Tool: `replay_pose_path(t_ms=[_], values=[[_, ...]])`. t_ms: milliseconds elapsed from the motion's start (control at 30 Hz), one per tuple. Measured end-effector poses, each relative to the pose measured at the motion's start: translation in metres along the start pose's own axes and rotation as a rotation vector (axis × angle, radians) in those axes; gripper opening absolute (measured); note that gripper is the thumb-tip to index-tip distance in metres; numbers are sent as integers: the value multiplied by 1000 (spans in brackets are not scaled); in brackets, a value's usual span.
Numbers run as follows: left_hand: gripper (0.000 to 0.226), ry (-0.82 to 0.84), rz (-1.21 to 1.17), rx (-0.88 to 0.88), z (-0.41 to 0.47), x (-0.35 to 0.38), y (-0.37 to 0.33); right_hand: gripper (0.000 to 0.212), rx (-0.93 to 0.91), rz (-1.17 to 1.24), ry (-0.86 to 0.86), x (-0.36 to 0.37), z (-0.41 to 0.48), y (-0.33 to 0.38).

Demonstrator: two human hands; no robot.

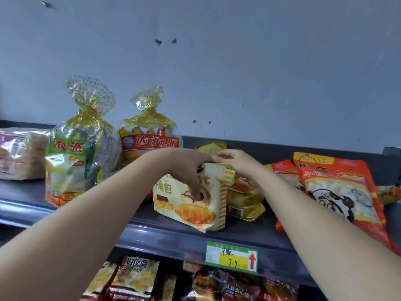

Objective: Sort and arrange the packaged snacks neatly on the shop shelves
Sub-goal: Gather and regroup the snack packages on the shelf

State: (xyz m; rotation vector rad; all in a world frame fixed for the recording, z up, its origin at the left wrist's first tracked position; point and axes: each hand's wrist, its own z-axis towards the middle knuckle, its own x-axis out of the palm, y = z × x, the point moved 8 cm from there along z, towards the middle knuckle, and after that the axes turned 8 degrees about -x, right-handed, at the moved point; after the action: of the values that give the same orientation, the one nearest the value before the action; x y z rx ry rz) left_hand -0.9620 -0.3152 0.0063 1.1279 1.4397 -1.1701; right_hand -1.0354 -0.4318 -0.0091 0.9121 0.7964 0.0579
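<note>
Head camera view, looking slightly up at a dark shop shelf (165,233) against a pale blue wall (238,72).

A cream bread bag (191,210), printed with pictures of croissants, stands upright near the front edge of the shelf, roughly centre. Both hands are on it. The left hand (188,168) grips it from above, fingers curled over the top and the thumb pressed into the front face. The right hand (236,164) appears to pinch the sealed top edge between curled fingertips, just beside the left hand.

Directly behind the bag, touching it, is a gold pack (245,200). To the right lie red bags (342,192), leaning and overlapping. To the left stand two tied cake bags (73,159) with gold twisted tops. A green and yellow price tag (231,256) hangs on the shelf front, below the bag.

The bag looks light, puffy and soft, with slick film; its contents would probably crush under a hard squeeze. The stiffer top seal and side folds seem the safest places to hold, with only light pressure on the front.
</note>
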Motion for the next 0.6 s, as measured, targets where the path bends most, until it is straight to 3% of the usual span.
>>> replay_pose_path(t_ms=[133,267,400,500,600], values=[[70,-61,52,60,5,-2,8,62,107,-103,-8,21,28,12],[60,-116,71,112,7,-2,11,21,81,-312,-1,28,41,19],[60,-257,120,153,8,-7,1,15,63,-376,-273,-10,37,13],[72,-390,165,193,14,-6,-22,8,173,-195,-563,-58,17,-13],[73,-494,218,241,20,-1,-47,13,298,-102,-629,-85,-3,-37]])
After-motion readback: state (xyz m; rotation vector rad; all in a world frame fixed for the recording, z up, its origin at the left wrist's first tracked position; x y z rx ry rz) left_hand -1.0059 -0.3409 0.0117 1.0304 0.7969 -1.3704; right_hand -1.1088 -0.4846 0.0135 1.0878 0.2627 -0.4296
